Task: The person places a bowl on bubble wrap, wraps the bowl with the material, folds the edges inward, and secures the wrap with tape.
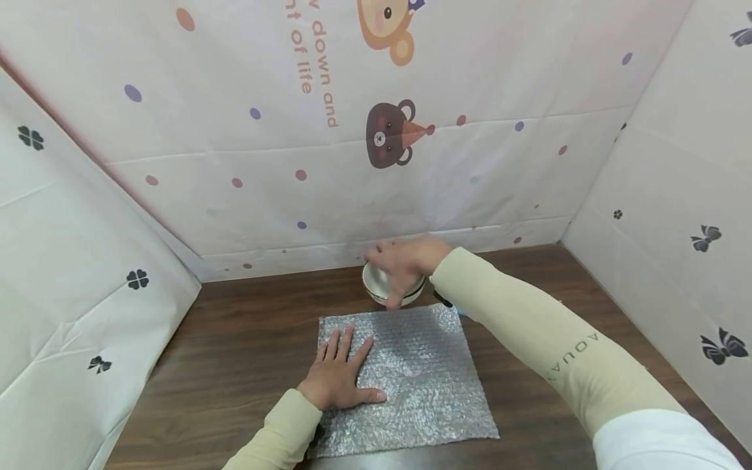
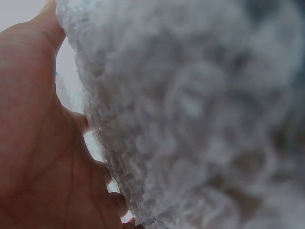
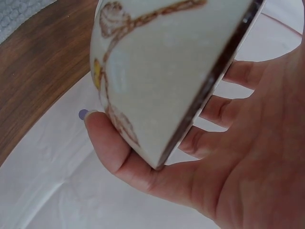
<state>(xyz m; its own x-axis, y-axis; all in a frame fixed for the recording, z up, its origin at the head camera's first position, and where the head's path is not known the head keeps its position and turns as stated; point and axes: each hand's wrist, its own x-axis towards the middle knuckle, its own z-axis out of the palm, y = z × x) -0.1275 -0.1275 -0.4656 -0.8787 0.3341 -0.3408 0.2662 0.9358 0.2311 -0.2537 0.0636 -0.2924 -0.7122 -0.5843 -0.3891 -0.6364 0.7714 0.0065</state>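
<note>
A cream-white bowl [image 1: 376,282] with a dark rim sits at the back of the table, just past the far edge of the bubble wrap. My right hand [image 1: 405,260] reaches down over it and grips its rim. In the right wrist view the thumb lies along the outside of the bowl [image 3: 157,76], which carries a brown branch pattern, while the other fingers go behind the rim. Spread flat on the table is a silvery sheet of bubble wrap [image 1: 423,372]. On its left part rests my left hand [image 1: 337,378], fingers straight and spread. Blurred bubbles fill most of the left wrist view.
The dark wood table [image 1: 235,365] ends at a printed cloth wall [image 1: 282,209] close behind the bowl. Cloth also stands on the left [image 1: 64,294] and right [image 1: 664,196]. A small blue thing [image 1: 461,313] shows beside the wrap, partly hidden by my right forearm.
</note>
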